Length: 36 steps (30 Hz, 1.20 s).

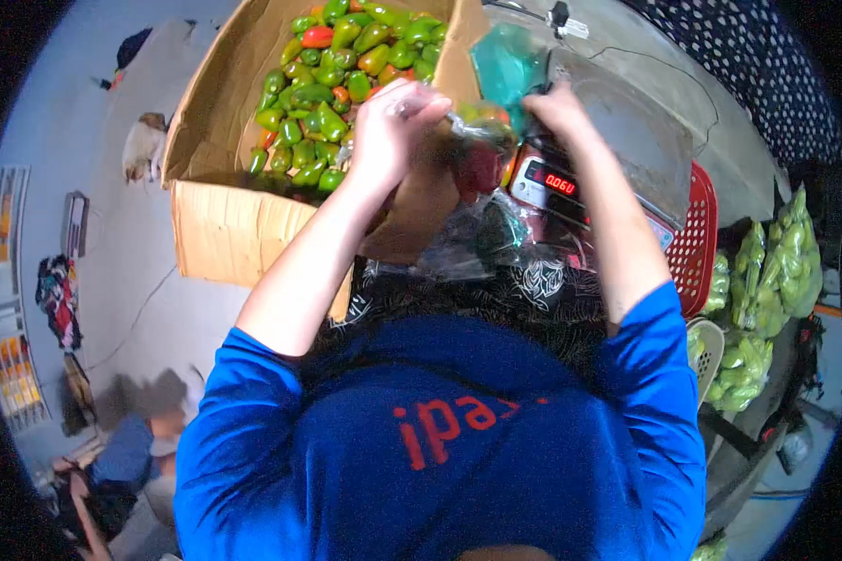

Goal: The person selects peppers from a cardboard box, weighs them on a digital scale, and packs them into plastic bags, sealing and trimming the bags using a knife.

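Observation:
My left hand (398, 120) is closed, blurred by motion, over the near right side of a cardboard box (243, 224). It grips a clear plastic bag (482, 154) with a few red and green peppers inside. Many green peppers (313, 98), with some red ones, fill the box. To the right, my right hand (559, 110) has its fingers curled in beside a teal plastic bag (510, 65); what they hold is hidden. Under my right forearm is a digital scale (627, 103) with a lit red display (559, 183).
Loose clear plastic bags (458, 243) lie between box and scale. A red perforated basket (697, 243) stands right of the scale, near filled bags of green produce (776, 271). At lower left, another person (126, 458) sits low. A cat-like animal (145, 148) lies on the floor.

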### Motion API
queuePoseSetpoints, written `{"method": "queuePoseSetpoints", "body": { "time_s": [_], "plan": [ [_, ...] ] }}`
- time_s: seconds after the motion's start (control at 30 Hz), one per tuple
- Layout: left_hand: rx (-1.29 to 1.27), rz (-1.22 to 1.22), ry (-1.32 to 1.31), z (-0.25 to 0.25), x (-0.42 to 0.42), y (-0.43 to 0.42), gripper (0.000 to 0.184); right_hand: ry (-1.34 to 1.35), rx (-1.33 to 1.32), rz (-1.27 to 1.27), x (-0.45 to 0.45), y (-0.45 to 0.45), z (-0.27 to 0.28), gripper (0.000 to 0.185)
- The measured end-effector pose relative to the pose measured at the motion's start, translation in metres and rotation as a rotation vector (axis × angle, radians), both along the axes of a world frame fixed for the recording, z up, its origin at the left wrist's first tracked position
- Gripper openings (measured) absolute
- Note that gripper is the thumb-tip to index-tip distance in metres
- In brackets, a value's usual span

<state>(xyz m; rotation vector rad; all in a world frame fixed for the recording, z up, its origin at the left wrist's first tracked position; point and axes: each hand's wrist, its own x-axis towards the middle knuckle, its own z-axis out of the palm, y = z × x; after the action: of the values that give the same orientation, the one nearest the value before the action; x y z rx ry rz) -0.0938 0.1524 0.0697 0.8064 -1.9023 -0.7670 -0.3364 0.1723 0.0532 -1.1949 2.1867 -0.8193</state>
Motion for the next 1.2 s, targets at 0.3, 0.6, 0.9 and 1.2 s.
{"method": "queuePoseSetpoints", "body": {
  "time_s": [0.3,0.6,0.9,1.2],
  "plan": [
    [0.089,-0.003,0.032,-0.014,0.002,-0.007,0.016,-1.064,-0.331,-0.044,0.068,0.104,0.036,0.019],
    [0.221,0.027,-0.01,-0.001,0.004,0.004,0.018,-0.7,-0.393,0.048,0.142,0.128,0.009,0.022],
    [0.272,0.003,0.106,0.006,-0.001,0.009,0.018,-0.359,-0.405,0.183,0.155,0.137,-0.001,0.065],
    [0.242,0.012,0.052,0.002,-0.001,0.006,0.018,-0.359,-0.473,0.166,0.162,0.141,-0.008,0.064]
  ]
}}
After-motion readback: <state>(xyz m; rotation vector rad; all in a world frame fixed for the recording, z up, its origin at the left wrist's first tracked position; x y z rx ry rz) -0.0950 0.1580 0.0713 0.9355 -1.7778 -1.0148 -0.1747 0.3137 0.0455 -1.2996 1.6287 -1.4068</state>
